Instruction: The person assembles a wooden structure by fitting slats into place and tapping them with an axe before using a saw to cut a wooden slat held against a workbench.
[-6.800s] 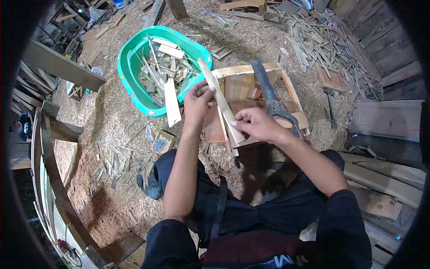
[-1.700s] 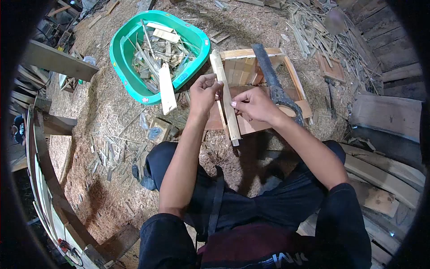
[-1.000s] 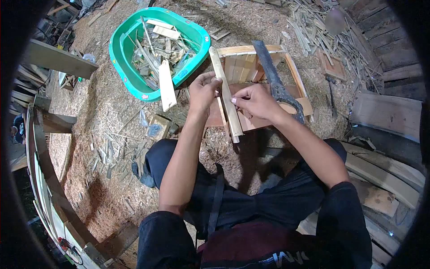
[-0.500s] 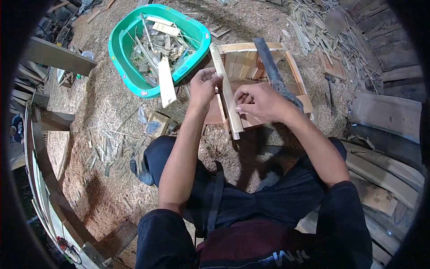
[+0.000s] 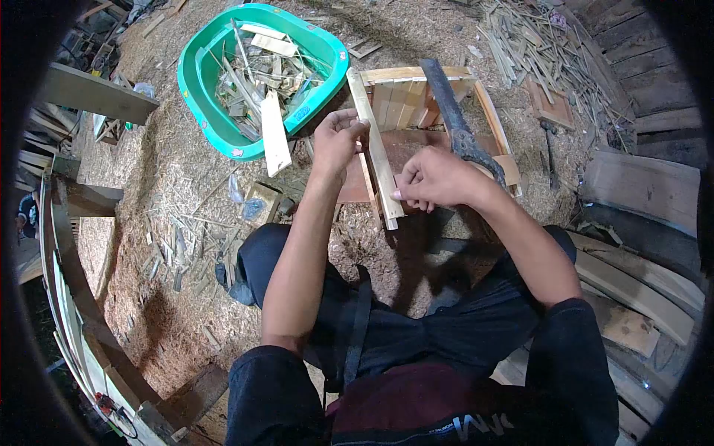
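A wooden box frame with slatted sides lies on the floor before me, and a pale wooden strip runs along its left edge. My left hand is beside the strip's left side, fingers curled closed; whatever they pinch is hidden. Close to the strip's near end, my right hand has its thumb and forefinger pressed together. Anything between those fingertips is too small to make out. A dark, long-handled tool rests across the box, its rough head partly behind my right hand.
A green plastic tub full of wood scraps stands at the back left, with a pale board leaning out over its rim. Shavings and offcuts cover the floor. Planks lie at the right, and a curved wooden piece rises at the left.
My right hand has shifted slightly toward me along the strip, its fingers now bunched nearer the strip's near end. My left hand has barely moved.
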The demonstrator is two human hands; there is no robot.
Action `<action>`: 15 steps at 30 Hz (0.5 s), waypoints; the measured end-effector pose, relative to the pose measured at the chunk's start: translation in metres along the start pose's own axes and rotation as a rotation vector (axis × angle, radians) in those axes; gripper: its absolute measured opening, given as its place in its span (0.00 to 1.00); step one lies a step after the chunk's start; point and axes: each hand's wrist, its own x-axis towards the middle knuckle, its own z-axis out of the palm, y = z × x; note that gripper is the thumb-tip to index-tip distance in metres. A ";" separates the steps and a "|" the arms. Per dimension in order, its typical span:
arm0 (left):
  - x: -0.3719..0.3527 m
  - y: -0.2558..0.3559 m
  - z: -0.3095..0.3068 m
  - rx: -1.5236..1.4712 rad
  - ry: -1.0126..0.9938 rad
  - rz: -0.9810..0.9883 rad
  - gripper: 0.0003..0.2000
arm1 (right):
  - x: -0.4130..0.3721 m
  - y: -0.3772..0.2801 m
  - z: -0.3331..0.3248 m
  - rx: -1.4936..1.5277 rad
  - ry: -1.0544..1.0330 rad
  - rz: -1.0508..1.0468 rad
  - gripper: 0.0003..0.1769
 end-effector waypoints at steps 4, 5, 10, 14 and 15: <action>0.004 -0.003 -0.001 0.007 0.008 0.000 0.15 | 0.000 0.002 0.007 0.054 -0.028 0.060 0.19; 0.004 -0.004 0.000 0.005 0.010 -0.003 0.15 | -0.001 0.000 0.009 -0.002 -0.011 0.080 0.20; 0.003 -0.001 0.000 0.011 0.010 -0.009 0.15 | -0.005 -0.007 0.018 -0.181 0.110 0.049 0.20; -0.002 0.008 0.000 -0.057 -0.008 -0.016 0.16 | -0.003 -0.001 0.021 -0.061 0.178 -0.053 0.18; -0.003 0.009 -0.002 -0.093 -0.025 -0.020 0.16 | -0.003 0.002 0.022 -0.037 0.223 -0.105 0.17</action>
